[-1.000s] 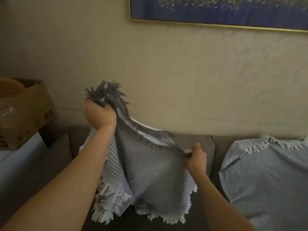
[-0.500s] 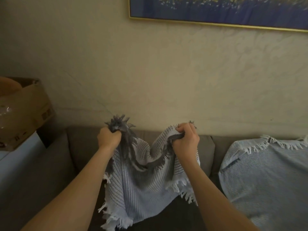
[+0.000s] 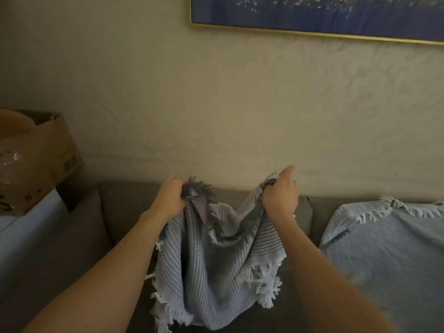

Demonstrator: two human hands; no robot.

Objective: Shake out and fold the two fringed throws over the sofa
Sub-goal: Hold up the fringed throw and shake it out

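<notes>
A pale blue-grey woven throw (image 3: 211, 267) with fringed edges hangs in front of the grey sofa (image 3: 125, 207). My left hand (image 3: 169, 198) grips its upper left corner, where a dark tuft of fringe sticks up. Around the upper right edge my right hand (image 3: 280, 194) is curled, at about the same height. The cloth sags between the two hands and its lower fringe dangles over the seat. A second light blue fringed throw (image 3: 389, 248) lies spread over the sofa's right back cushion.
A cardboard box (image 3: 40, 159) sits on a white surface (image 3: 26, 227) at the left, beside the sofa arm. A gold-framed blue painting (image 3: 312, 15) hangs on the beige wall above the sofa.
My left hand came down from high up to the sofa-back height. The right hand rose and shifted its grip along the top edge, and the throw bunched up between the hands.
</notes>
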